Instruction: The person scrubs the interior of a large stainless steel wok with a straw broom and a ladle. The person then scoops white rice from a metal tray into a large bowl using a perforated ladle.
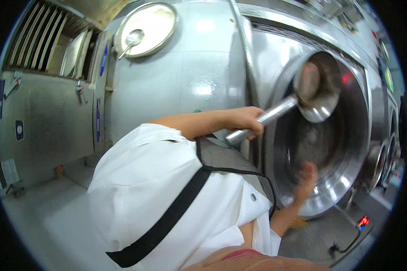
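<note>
My left hand (249,122) grips the metal handle of a large, deep ladle (317,111), close to the handle's end. The ladle's bowl hangs over a wide, round steel vessel (354,135) and is blurred; I cannot tell whether it holds anything. The vessel's inside is dark and shiny, with its bottom blurred. Over the near lower rim reaches my right hand (307,178), blurred, with fingers stretched out and nothing visible in it.
A large round pan (171,28) of whitish contents, with a metal strainer (135,36) on it, stands at the upper left. A steel cabinet (51,111) with slots of upright trays (73,56) fills the left. A lit red display (363,222) with a cord sits lower right.
</note>
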`<state>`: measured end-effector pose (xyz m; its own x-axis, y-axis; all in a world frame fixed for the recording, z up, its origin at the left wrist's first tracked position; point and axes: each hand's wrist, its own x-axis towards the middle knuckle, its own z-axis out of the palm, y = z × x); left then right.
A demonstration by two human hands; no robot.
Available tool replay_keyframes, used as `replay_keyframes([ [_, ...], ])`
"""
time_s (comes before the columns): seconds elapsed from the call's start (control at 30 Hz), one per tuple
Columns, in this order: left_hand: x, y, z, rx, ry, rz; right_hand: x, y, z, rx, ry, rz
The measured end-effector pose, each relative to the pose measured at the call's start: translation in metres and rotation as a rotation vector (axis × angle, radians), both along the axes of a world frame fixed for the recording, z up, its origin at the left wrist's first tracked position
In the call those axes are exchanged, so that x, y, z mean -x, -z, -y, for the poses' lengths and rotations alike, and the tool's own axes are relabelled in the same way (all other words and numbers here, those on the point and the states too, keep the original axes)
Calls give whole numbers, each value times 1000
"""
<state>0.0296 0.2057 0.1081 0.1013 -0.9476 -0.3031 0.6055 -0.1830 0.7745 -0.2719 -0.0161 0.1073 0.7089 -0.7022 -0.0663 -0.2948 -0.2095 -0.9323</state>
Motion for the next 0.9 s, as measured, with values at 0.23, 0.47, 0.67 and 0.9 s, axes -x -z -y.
replay_keyframes([
  [0.23, -13, -1, 8, 43, 108, 54, -216, 26, -57, -1225, -78, 650],
  [0.47, -27, 9, -11, 125, 189, 156, -264, 45, -12, -1567, -30, 766],
  [0.67, -57, 21, -14, 231, 420, 658, -233, 52, -7, -1354, 129, 615],
  [0.9, -184, 195, -149, -534, -205, 586, -147, 71, -8, -1123, 496, 171],
])
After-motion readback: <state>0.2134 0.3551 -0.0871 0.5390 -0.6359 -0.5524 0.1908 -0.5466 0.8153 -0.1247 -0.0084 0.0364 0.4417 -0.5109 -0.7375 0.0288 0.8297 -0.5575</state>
